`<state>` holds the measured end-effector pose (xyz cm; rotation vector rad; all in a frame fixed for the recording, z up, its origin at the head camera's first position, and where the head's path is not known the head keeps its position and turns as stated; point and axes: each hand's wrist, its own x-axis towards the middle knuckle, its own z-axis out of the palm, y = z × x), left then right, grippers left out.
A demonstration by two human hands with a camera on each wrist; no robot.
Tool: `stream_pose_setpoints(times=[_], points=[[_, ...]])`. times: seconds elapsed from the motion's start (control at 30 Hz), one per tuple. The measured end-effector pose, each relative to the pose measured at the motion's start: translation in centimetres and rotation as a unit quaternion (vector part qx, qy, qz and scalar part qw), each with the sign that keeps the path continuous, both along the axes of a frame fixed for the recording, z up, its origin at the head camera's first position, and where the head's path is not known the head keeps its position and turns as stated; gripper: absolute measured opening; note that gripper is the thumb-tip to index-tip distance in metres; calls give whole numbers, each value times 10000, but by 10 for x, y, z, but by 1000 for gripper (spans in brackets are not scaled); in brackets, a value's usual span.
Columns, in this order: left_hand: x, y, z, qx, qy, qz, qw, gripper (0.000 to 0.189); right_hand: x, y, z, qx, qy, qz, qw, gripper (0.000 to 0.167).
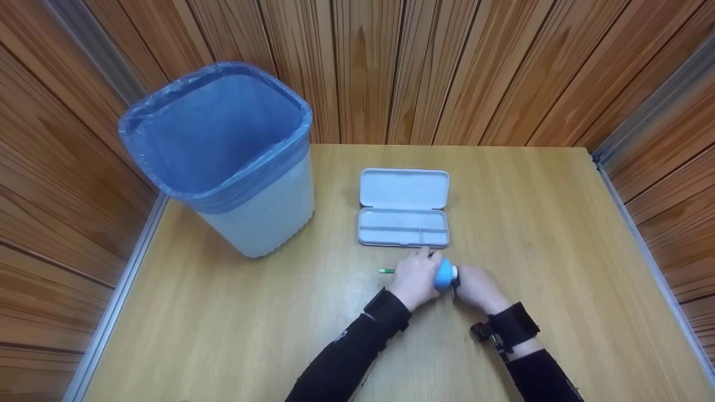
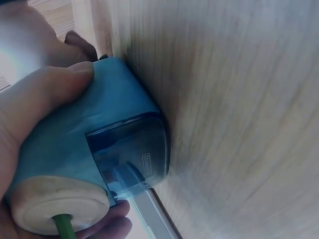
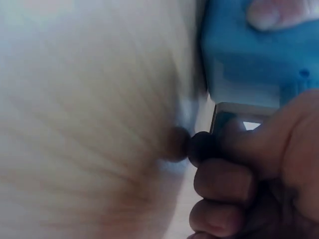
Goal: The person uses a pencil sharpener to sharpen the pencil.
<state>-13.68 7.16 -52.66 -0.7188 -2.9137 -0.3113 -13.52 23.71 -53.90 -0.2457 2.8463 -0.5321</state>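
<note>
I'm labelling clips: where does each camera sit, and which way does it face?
Head: on the head, facing forward and down at the bin, case and sharpener; left hand, right hand and sleeves show.
Left wrist: on that wrist, facing the pencil in the sharpener; left hand close, right hand beyond.
Right wrist: on that wrist, facing the knob; right hand close, part of left hand at top.
Shared: both wrist views show the sharpener from opposite ends.

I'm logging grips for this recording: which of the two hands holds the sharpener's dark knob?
The right hand: it holds the dark knob. The left hand instead grips the body of the blue sharpener.
</note>
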Motion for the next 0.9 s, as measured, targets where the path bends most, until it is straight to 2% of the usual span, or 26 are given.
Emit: stream_pose_setpoints(times=[0.23,0.5,0.7,0.9], points=[[0,1,1,-69,-129,-1,9999,66,20,1,3,30,183,134,9997,11],[-2,1,3,-81,-345,3,9994,68,37,2,25,71,110,314,9994,14],[-3,0,3,-75,-324,-10,9994,67,43,3,44,-161,13,221,9996,9],[-2,0,3,-102,-256,-22,9996,69,41,6,56,-261,272,234,9990,9]])
